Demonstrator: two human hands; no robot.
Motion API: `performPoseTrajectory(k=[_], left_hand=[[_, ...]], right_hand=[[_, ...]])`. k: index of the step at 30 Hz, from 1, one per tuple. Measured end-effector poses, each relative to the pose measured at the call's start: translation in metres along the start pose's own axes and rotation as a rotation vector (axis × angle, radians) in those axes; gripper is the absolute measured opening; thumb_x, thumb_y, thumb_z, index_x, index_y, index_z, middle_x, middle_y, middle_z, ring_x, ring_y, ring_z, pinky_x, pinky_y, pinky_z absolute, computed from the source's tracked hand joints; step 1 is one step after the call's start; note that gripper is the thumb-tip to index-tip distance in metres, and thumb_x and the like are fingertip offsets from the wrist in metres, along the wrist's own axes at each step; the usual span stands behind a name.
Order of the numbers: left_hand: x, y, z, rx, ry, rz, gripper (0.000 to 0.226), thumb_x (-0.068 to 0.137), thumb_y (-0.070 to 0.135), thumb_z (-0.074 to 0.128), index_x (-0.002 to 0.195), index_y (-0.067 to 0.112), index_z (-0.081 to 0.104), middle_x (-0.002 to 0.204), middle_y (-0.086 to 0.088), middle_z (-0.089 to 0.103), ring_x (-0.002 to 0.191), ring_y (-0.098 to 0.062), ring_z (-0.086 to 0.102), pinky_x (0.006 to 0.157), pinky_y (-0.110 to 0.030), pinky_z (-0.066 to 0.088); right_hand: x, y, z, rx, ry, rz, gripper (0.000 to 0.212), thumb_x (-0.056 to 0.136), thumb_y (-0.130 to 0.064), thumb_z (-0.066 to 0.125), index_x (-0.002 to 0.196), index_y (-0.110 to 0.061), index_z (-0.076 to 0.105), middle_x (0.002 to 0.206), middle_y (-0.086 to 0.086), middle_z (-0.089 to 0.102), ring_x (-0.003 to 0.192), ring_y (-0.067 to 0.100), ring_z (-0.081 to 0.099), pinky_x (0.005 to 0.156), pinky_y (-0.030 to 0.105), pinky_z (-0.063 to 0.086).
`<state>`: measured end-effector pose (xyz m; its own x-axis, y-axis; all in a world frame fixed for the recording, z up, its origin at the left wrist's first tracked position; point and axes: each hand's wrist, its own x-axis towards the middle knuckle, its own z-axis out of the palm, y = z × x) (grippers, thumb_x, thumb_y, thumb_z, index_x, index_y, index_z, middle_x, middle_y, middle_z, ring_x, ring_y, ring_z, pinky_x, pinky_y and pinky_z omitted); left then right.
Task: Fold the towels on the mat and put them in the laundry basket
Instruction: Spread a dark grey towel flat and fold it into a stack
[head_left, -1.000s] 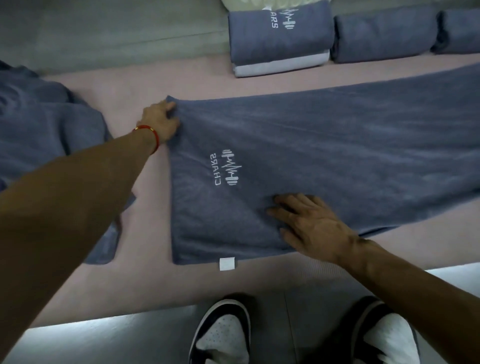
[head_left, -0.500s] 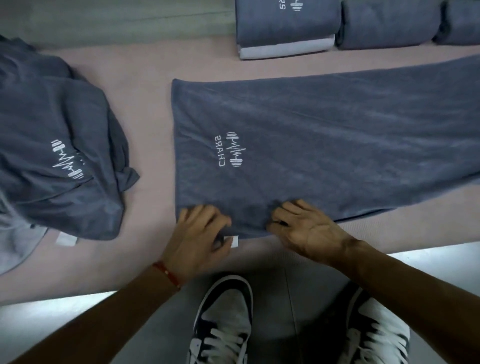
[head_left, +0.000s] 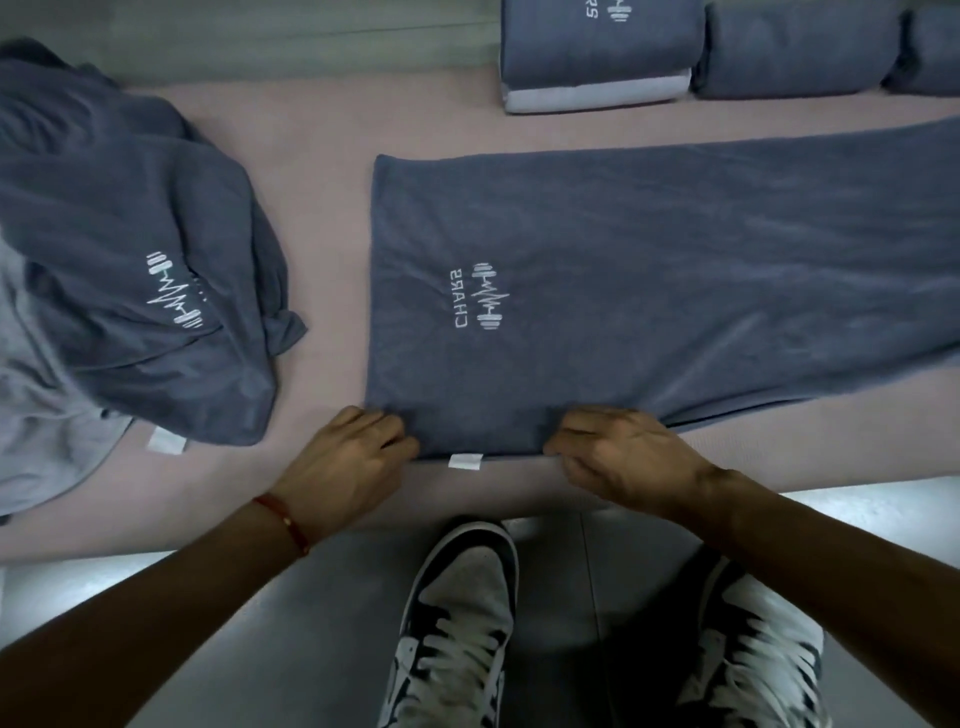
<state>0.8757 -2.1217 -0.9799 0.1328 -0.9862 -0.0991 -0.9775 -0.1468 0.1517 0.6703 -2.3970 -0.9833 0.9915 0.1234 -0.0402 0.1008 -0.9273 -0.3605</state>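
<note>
Pink matting (head_left: 322, 135) covers the floor ahead of us in the single head view, and on it lies the long grey-blue terry towel with a white dumbbell logo (head_left: 649, 291), spread flat; its right end runs out of the picture. To its left sits a crumpled heap of grey-blue towels (head_left: 119, 249), cut off by the left edge. Along the top edge we see a folded grey-blue towel stack (head_left: 597, 52) and two rolled grey-blue towels (head_left: 800, 52), their tops cropped away. We cannot find any laundry basket in view.

Our left hand (head_left: 343, 467) grips the towel's near edge close to its left corner, fingers curled onto the cloth. Our right hand (head_left: 623, 457) pinches the same edge further right, fingertips tucked under the hem and hidden. Between the hands a small white care tag (head_left: 465, 461) pokes out. Two black-and-white laced trainers (head_left: 457, 623) stand on grey floor below, partly cropped.

Compared with half a second ago, the left hand has shifted leftwards off the tag, and the right hand now bunches the hem rather than lying flatter on it.
</note>
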Motion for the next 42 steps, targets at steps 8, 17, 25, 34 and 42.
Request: performPoseTrajectory(k=[8, 17, 25, 34, 42], left_hand=[[0.084, 0.03, -0.049, 0.156, -0.393, -0.01, 0.04, 0.087, 0.045, 0.04, 0.114, 0.024, 0.062, 0.11, -0.001, 0.066, 0.103, -0.029, 0.066, 0.08, -0.029, 0.041], [0.316, 0.148, -0.041, 0.221, -0.411, 0.449, 0.059, 0.102, 0.046, 0.031, 0.157, 0.038, 0.012, 0.165, -0.002, 0.006, 0.149, -0.028, 0.012, 0.111, -0.047, 0.03], [0.475, 0.224, -0.015, 0.187, -0.239, 0.331, 0.06, 0.098, 0.066, 0.01, 0.154, 0.053, -0.006, 0.166, 0.004, -0.019, 0.153, -0.029, -0.017, 0.119, -0.065, -0.002], [0.547, 0.253, 0.041, 0.12, -0.055, 0.293, 0.059, 0.095, 0.07, 0.004, 0.149, 0.058, -0.015, 0.168, 0.005, -0.013, 0.153, -0.034, -0.013, 0.113, -0.074, -0.004], [0.544, 0.254, 0.038, 0.15, -0.035, 0.301, 0.062, 0.097, 0.067, 0.011, 0.154, 0.051, -0.009, 0.168, 0.002, -0.007, 0.154, -0.036, -0.005, 0.113, -0.074, 0.003]], right_hand=[[-0.031, 0.021, -0.022, 0.128, 0.136, 0.276, 0.039, 0.092, -0.028, 0.048, 0.121, -0.013, 0.07, 0.116, 0.007, 0.068, 0.103, 0.027, 0.066, 0.092, 0.038, 0.054], [-0.185, 0.131, -0.07, 0.068, 0.432, 1.084, 0.032, 0.092, -0.019, 0.054, 0.121, -0.017, 0.069, 0.113, 0.008, 0.069, 0.097, 0.029, 0.066, 0.088, 0.035, 0.053], [-0.286, 0.252, -0.103, 0.026, 0.594, 1.788, 0.031, 0.1, -0.03, 0.049, 0.125, -0.02, 0.064, 0.125, 0.007, 0.065, 0.114, 0.031, 0.061, 0.102, 0.045, 0.037], [-0.334, 0.369, -0.113, 0.384, 0.983, 2.198, 0.046, 0.094, -0.034, 0.063, 0.13, -0.008, 0.053, 0.133, 0.015, 0.054, 0.12, 0.034, 0.055, 0.107, 0.046, 0.044], [-0.33, 0.372, -0.103, 0.45, 1.396, 1.924, 0.037, 0.077, -0.021, 0.073, 0.111, -0.011, 0.062, 0.079, -0.007, 0.059, 0.08, 0.018, 0.06, 0.084, 0.033, 0.055]])
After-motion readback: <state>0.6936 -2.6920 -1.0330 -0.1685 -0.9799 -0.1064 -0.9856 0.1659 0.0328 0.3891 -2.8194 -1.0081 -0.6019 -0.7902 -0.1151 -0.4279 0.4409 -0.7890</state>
